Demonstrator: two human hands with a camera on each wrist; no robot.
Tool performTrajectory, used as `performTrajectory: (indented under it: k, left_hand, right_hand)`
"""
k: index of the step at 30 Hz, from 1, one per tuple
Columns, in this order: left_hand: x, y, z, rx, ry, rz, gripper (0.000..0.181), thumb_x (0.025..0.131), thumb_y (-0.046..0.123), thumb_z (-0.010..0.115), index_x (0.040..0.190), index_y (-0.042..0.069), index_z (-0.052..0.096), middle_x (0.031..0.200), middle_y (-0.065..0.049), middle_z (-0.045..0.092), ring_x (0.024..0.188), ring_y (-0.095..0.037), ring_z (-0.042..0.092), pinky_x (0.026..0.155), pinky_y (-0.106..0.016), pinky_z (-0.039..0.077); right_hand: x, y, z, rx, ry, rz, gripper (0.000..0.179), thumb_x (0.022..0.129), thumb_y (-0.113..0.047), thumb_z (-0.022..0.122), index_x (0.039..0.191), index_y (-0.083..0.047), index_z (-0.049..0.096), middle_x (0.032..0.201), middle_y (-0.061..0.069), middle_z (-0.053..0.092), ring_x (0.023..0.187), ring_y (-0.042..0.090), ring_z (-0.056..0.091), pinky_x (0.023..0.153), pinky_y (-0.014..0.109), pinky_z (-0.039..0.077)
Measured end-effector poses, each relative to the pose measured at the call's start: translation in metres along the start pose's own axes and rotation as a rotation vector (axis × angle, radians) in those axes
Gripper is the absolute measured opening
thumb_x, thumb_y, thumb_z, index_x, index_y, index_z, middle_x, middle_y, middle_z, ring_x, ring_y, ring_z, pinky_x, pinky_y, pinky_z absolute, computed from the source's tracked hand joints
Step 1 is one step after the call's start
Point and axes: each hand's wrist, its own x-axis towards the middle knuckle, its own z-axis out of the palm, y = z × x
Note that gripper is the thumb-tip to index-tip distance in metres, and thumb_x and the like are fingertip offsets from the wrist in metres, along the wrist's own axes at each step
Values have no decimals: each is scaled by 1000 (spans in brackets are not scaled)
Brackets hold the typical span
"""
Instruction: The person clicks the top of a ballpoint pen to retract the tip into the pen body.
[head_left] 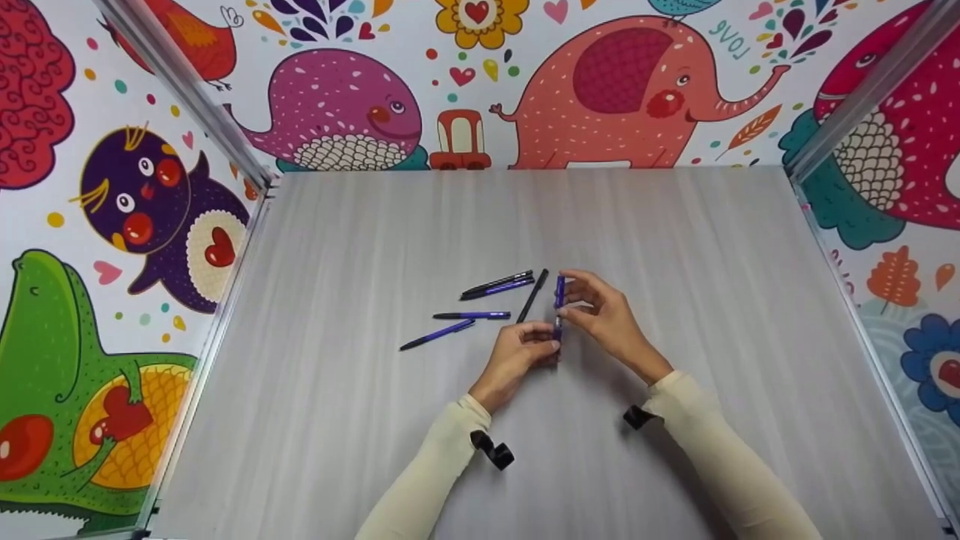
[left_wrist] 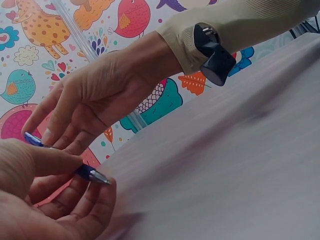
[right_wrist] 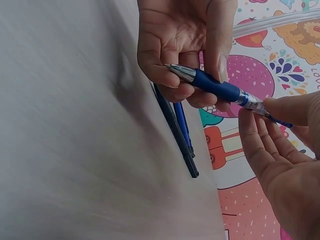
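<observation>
Both hands hold one blue pen (right_wrist: 215,87) between them above the table. My left hand (head_left: 516,358) pinches its dark blue front part, where a silver cone with a fine point sticks out past the fingers. Thumb and fingers of my right hand (head_left: 611,322) pinch the rear part. Between the two hands a clear section with a silvery band shows in the right wrist view, and a thin blue piece shows beyond the right thumb. Just left of the hands a black pen (head_left: 534,294) lies slanted on the table.
Left of the black pen lie several more: a black pen (head_left: 495,282) alongside a blue one (head_left: 504,289), a level blue pen (head_left: 474,316) and a tilted blue pen (head_left: 442,334). Patterned walls (head_left: 480,82) border the grey table (head_left: 337,420) at back and sides.
</observation>
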Motion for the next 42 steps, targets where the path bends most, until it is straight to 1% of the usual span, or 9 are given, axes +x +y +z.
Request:
performTrajectory:
  k: [3, 9, 16, 19, 22, 26, 31, 38, 42]
  left_hand:
    - [0, 0, -2, 17, 2, 12, 27, 94, -6, 76, 120, -12, 73, 104, -12, 75, 90, -19, 74, 88, -40, 66]
    - [2, -1, -5, 30, 23, 21, 27, 93, -9, 75, 120, -12, 73, 105, -16, 76, 88, -18, 75, 84, -36, 66]
    - [6, -1, -3, 46, 30, 5, 26, 93, -8, 76, 119, -10, 74, 101, -9, 75, 88, -16, 73, 82, -34, 65]
    - [6, 1, -3, 48, 26, 7, 25, 94, -7, 76, 119, -10, 75, 101, -9, 75, 88, -16, 72, 82, -35, 65]
    - [6, 2, -2, 49, 27, 14, 25, 94, -7, 76, 119, -9, 76, 104, -13, 76, 88, -16, 72, 81, -35, 65]
    - [7, 3, 0, 53, 38, 13, 24, 94, -6, 77, 118, -7, 77, 109, -23, 77, 88, -17, 73, 80, -35, 65]
    - [7, 4, 1, 54, 52, 7, 26, 94, -5, 77, 119, -9, 77, 113, -28, 76, 87, -17, 73, 81, -35, 65]
    - [6, 5, 3, 64, 62, 9, 25, 93, -5, 78, 118, -7, 78, 110, -25, 77, 85, -16, 73, 79, -33, 64]
    - [7, 7, 3, 66, 50, 24, 26, 93, -5, 77, 119, -9, 77, 109, -23, 77, 85, -16, 73, 78, -32, 63]
  right_hand:
    - [1, 1, 2, -6, 2, -11, 59, 96, 9, 79, 151, -2, 61, 121, 19, 73, 110, 32, 72, 93, 31, 63]
    - [4, 4, 5, -34, 1, -4, 60, 97, 7, 80, 153, -5, 61, 122, 17, 74, 111, 33, 73, 94, 29, 61]
    - [6, 7, 2, -7, 20, 16, 59, 96, 8, 79, 152, 0, 60, 121, 21, 74, 108, 29, 73, 94, 28, 61]
    - [7, 7, 1, -1, 20, 10, 59, 96, 8, 79, 152, 0, 60, 119, 21, 74, 108, 29, 73, 93, 28, 61]
    - [7, 6, 0, -13, 24, 3, 59, 97, 8, 79, 152, -1, 60, 119, 20, 74, 108, 29, 73, 92, 28, 61]
    - [7, 6, -1, -22, 30, 16, 60, 97, 7, 79, 153, -4, 60, 118, 19, 75, 108, 29, 73, 90, 27, 61]
    - [7, 6, -1, -7, 35, 36, 59, 97, 8, 77, 152, -6, 61, 117, 19, 75, 106, 31, 73, 86, 27, 61]
    - [7, 4, -1, -13, 42, 51, 56, 98, 6, 78, 150, -7, 62, 116, 18, 74, 106, 30, 72, 87, 28, 61]
    - [8, 1, -3, -12, 35, 40, 57, 96, 8, 79, 150, -3, 60, 118, 24, 73, 107, 30, 72, 91, 28, 60]
